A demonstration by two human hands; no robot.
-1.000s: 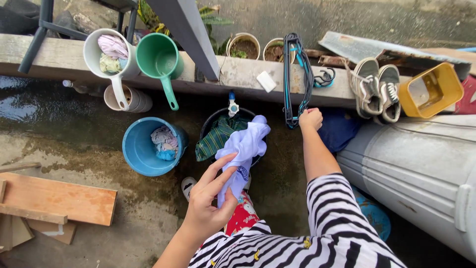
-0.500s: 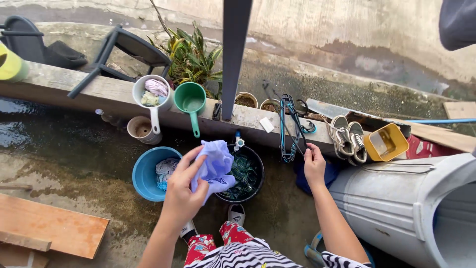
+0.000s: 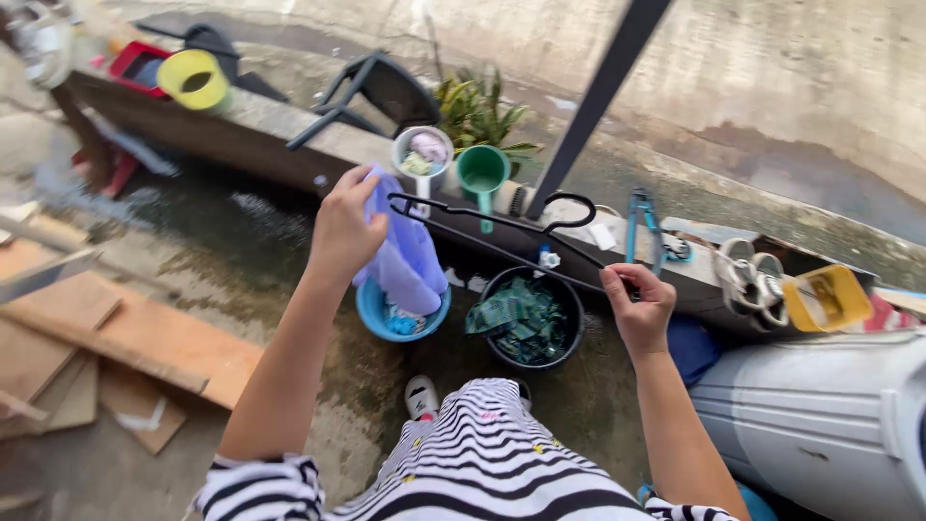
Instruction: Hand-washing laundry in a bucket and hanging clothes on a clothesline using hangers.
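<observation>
Both bare arms reach up and forward from the lower middle of the frame, out of striped sleeves. The left arm runs up to the left hand point(image 3: 345, 227) at upper centre-left, wrist bent, fingers curled and closed in a grip, thumb toward the right. The right arm rises from the lower right to the right hand point(image 3: 637, 309) at centre-right, closed in a fist, knuckles up, lower than the left.
</observation>
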